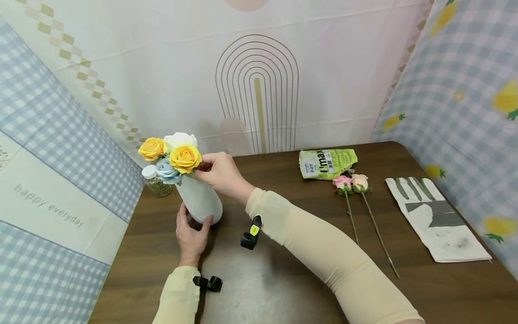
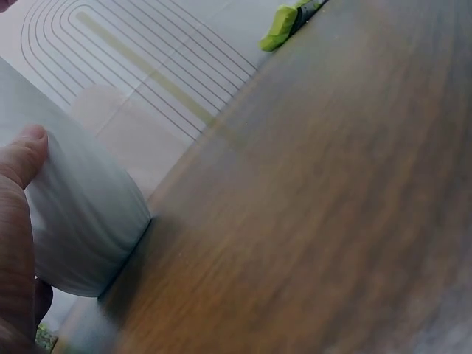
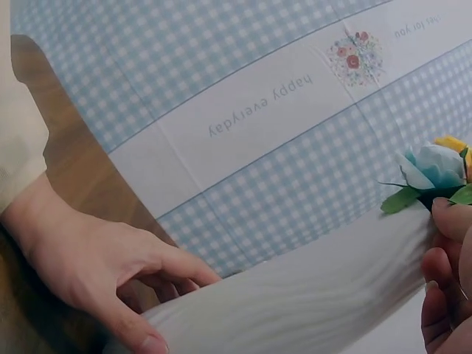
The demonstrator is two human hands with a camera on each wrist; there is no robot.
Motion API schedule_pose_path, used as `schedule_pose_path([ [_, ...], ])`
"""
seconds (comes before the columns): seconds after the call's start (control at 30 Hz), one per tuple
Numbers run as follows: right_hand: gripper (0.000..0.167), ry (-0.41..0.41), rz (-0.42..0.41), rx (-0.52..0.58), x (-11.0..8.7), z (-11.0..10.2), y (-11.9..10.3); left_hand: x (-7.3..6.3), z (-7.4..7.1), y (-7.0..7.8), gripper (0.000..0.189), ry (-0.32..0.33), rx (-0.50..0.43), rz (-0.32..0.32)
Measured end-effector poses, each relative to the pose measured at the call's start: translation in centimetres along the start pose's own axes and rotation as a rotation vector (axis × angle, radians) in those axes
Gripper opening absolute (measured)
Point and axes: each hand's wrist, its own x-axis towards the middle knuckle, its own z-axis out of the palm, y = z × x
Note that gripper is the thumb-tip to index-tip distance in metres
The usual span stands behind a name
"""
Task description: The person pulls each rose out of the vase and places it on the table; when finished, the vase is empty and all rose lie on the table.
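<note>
White vase (image 1: 199, 200): lower end gripped by your left hand (image 1: 192, 236). Nearer yellow rose (image 1: 185, 158): at the vase mouth, pinched beneath its bloom by your right hand (image 1: 224, 174). Blue flower (image 1: 166, 171): left of that pinch. Lidded jar (image 1: 158, 183): beyond your left grip.

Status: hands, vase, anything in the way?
Left hand grips white vase low. Right hand at front yellow rose, grip unclear. Vase on table, holding flowers. Nothing visibly blocking.
</note>
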Motion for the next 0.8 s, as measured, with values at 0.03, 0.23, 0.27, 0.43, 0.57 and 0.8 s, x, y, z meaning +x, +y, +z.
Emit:
schedule_pose_path([
  [0.03, 0.012, 0.001, 0.004, -0.001, 0.02, 0.09, -0.01, -0.03, 0.04, 0.05, 0.086, -0.005, -0.001, -0.002],
  [0.23, 0.006, 0.03, 0.002, -0.003, 0.11, 0.46, 0.25, -0.16, 0.12, 0.17, 0.086, -0.006, -0.003, 0.0],
  [0.27, 0.005, 0.035, -0.006, -0.001, 0.18, 0.51, 0.31, -0.18, 0.11, 0.15, 0.086, -0.003, -0.004, 0.001],
  [0.43, 0.005, 0.06, -0.052, 0.003, 0.57, 0.53, 0.18, -0.15, 0.02, -0.04, 0.086, 0.011, 0.005, 0.006],
  [0.57, 0.005, 0.068, -0.072, 0.013, 0.69, 0.43, 0.01, -0.06, -0.04, 0.01, 0.087, 0.012, 0.003, 0.008],
  [0.8, 0.009, 0.089, -0.079, 0.038, 0.85, 0.19, -0.28, -0.11, -0.09, 0.33, 0.087, 0.009, -0.009, 0.003],
])
